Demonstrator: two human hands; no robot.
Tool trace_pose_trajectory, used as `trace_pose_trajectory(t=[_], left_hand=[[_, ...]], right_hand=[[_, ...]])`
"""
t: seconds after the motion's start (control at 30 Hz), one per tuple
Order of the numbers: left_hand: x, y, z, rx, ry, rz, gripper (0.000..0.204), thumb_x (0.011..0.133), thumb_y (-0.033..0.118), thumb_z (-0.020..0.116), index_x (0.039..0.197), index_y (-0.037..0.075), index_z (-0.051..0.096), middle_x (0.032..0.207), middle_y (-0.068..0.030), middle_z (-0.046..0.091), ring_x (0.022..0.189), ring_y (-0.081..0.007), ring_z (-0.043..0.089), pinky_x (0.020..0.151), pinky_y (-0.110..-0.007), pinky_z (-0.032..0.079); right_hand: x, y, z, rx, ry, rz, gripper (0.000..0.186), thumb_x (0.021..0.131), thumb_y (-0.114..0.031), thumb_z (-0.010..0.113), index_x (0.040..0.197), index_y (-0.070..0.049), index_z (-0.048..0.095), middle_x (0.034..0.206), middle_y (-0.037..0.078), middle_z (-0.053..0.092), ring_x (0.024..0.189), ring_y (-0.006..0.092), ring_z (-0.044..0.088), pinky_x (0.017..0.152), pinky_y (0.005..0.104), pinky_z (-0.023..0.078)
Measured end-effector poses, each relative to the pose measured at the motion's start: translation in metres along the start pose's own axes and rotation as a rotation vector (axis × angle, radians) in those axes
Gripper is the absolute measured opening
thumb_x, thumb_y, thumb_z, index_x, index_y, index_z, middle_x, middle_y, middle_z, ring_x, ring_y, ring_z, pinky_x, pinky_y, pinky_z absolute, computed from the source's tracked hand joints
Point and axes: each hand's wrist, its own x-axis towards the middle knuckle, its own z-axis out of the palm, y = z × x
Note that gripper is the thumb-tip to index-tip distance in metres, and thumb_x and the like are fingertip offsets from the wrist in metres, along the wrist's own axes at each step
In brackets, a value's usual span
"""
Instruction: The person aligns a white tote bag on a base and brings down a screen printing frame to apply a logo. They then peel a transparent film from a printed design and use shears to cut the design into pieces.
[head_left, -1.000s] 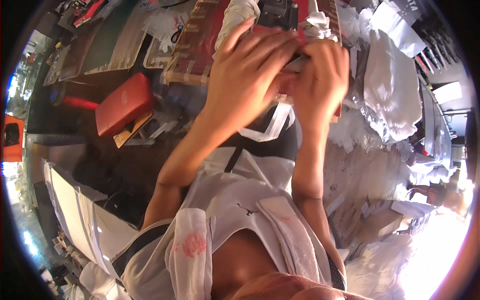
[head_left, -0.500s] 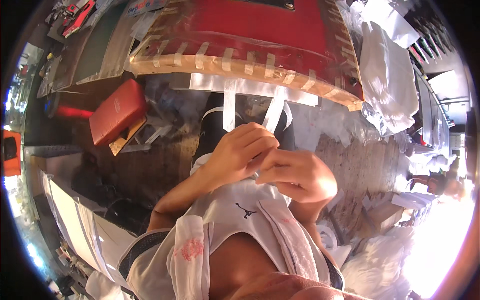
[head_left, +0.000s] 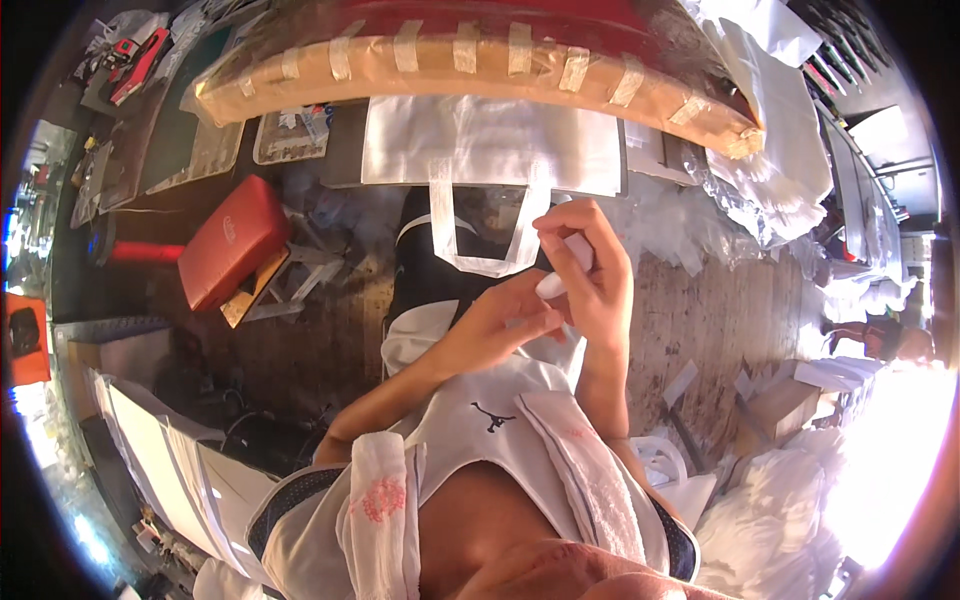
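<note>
White small piece (head_left: pixel 578 254): grasped in right hand (head_left: pixel 602 278); likely light, softness unclear, best held mid-length. Left hand (head_left: pixel 500 322): fingers curled just beside it, grip cannot be told. White handled bag (head_left: pixel 480 140): beyond both hands

A small, crowded workshop, by the look of it, rather than a home or an office.
A wide frame with a red face and a brown taped edge crossed by pale strips (head_left: pixel 465 62) overhangs a flat silvery-white bag with a looped strap handle (head_left: pixel 480 140). Worn brown wooden floorboards (head_left: pixel 690 315) run below, with a red rectangular padded block (head_left: pixel 232 248) to the left and, to the right, an open brown cardboard box (head_left: pixel 783 405) and a heap of soft white material (head_left: pixel 765 525).
</note>
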Motion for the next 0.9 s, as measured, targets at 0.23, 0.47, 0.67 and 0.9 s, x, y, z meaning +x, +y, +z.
trace_pose_trajectory(t=[0.23, 0.47, 0.67, 0.9], left_hand=[[0.011, -0.008, -0.030, -0.018, 0.107, 0.111, 0.027, 0.112, 0.015, 0.055, 0.128, -0.004, 0.064, 0.109, -0.0078, 0.071, 0.098, -0.0136, 0.069, 0.089, -0.030, 0.056], [0.018, 0.034, -0.053, 0.088, 0.186, 0.149, 0.029, 0.112, 0.018, 0.056, 0.125, -0.006, 0.066, 0.101, -0.0079, 0.074, 0.095, -0.0137, 0.070, 0.088, -0.031, 0.058], [0.019, 0.036, -0.068, 0.146, 0.189, 0.141, 0.029, 0.110, 0.022, 0.061, 0.122, -0.004, 0.068, 0.103, -0.0074, 0.074, 0.094, -0.0129, 0.070, 0.087, -0.030, 0.058], [0.081, 0.111, -0.074, 0.430, 0.132, 0.156, 0.022, 0.108, 0.022, 0.064, 0.114, 0.001, 0.069, 0.096, -0.0049, 0.071, 0.085, -0.0113, 0.067, 0.078, -0.029, 0.056]], right_hand=[[0.001, 0.010, 0.001, -0.131, -0.248, -0.152, 0.029, 0.092, -0.001, 0.070, 0.120, -0.003, 0.072, 0.121, 0.015, 0.068, 0.107, 0.0319, 0.062, 0.096, 0.0401, 0.049], [0.007, 0.003, 0.003, 0.017, -0.233, -0.009, 0.042, 0.097, -0.006, 0.072, 0.138, -0.005, 0.066, 0.128, 0.015, 0.066, 0.110, 0.0300, 0.066, 0.092, 0.0387, 0.054], [0.013, 0.005, -0.003, -0.035, -0.155, -0.052, 0.030, 0.093, 0.002, 0.069, 0.123, -0.002, 0.073, 0.119, 0.014, 0.069, 0.103, 0.0271, 0.068, 0.087, 0.0356, 0.055], [0.042, 0.013, -0.055, -0.167, 0.186, -0.076, 0.010, 0.088, -0.004, 0.067, 0.086, 0.006, 0.065, 0.083, 0.010, 0.060, 0.080, 0.0179, 0.057, 0.072, 0.0293, 0.044]])
